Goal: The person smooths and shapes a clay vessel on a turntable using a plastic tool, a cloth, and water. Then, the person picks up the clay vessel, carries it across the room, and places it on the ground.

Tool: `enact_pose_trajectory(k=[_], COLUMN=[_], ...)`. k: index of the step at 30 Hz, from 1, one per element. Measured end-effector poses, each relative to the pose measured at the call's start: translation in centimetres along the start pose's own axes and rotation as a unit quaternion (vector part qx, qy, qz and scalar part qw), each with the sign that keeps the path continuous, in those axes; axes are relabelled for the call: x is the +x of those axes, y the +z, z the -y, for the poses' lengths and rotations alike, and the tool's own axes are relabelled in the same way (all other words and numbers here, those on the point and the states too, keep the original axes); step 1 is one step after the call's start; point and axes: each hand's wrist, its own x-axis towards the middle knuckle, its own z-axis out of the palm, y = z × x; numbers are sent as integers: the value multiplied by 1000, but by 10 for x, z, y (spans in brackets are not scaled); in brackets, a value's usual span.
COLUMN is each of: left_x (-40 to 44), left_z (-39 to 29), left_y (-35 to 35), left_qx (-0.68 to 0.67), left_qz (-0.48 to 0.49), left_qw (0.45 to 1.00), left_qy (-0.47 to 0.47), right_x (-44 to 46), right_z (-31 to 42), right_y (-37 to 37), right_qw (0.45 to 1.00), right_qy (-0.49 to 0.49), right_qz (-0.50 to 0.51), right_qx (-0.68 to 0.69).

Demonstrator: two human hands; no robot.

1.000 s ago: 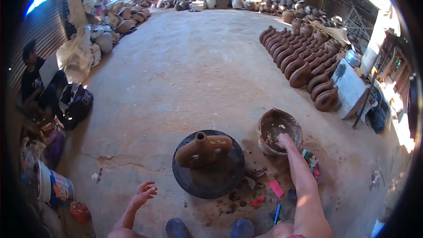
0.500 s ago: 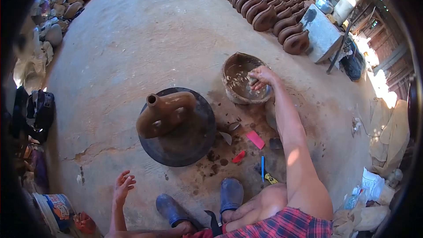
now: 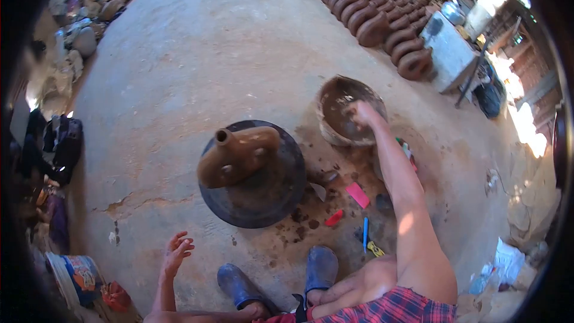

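Note:
My right hand (image 3: 362,113) reaches down into a rough-rimmed bowl (image 3: 324,124) of murky water with pale bits floating in it. Its fingers point downward, closed together, and what they hold is hidden. My left hand (image 3: 177,250) hovers over the floor at lower left, fingers loosely bent and apart, holding nothing. Between the hands, a ring-shaped brown clay vessel (image 3: 239,155) with a short open spout stands on a dark round turntable (image 3: 251,214). The vessel's surface looks damp, with small light marks on its side.
A pink strip (image 3: 357,195), a red piece (image 3: 334,218), a blue pen-like stick (image 3: 365,234) and a yellow-and-black tool (image 3: 375,249) lie on the floor right of the turntable. Rows of ring-shaped clay pieces (image 3: 373,27) stand at the back right. A bucket (image 3: 81,278) is at lower left.
My right hand has gone lower into the bowl; half a second ago it held a small pale lump above the water. The view has shifted slightly. My left hand stays about the same.

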Motion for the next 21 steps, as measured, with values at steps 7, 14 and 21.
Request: enact_pose_trajectory(k=[7,14,21], left_x=[3,1,3], left_z=[11,9,10], left_y=[1,-1,-3], left_qx=[-4,1,10], left_qz=[22,44,39], left_qw=[999,999,999], left_qy=[-29,-22,-13], right_x=[3,12,-16], right_z=[7,-9,38], right_y=[33,0,-21], right_qw=[987,996,945], right_qy=[-25,-69,-118], right_qz=[-25,-46,-213], right_qx=[-155,-35,-219])
